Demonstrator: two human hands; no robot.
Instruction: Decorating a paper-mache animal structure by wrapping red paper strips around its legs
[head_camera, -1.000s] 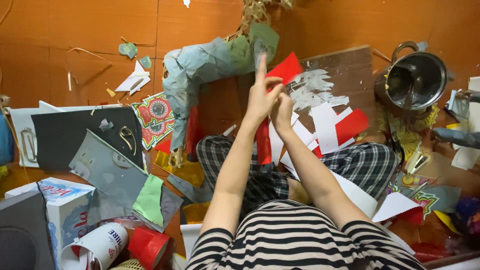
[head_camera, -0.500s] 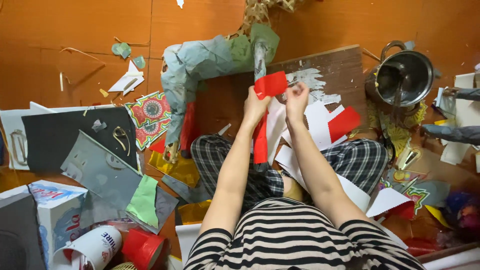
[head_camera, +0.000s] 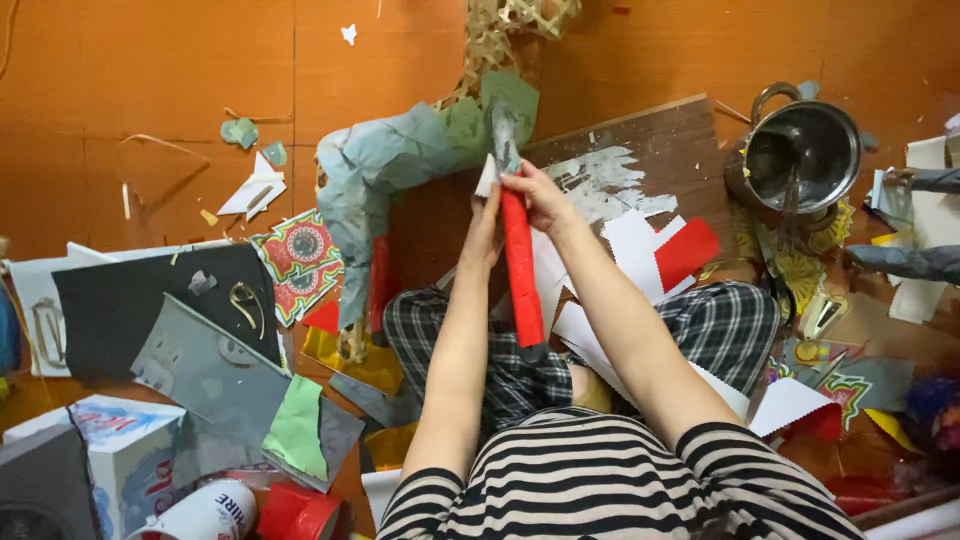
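Both hands clamp a red paper roll (head_camera: 522, 270) held upright above the lap: left hand (head_camera: 483, 228) pinching its side, right hand (head_camera: 540, 195) gripping its top. A wooden board (head_camera: 650, 150) and steel pot (head_camera: 800, 155) lie beyond on the floor.

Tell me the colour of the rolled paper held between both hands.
Red. The rolled paper shows best in the head view, gripped at its top by the left hand and right hand.

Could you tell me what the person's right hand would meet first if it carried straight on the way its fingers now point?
Probably the grey-green papier-mache figure just beyond the right hand; depth is hard to judge from above.
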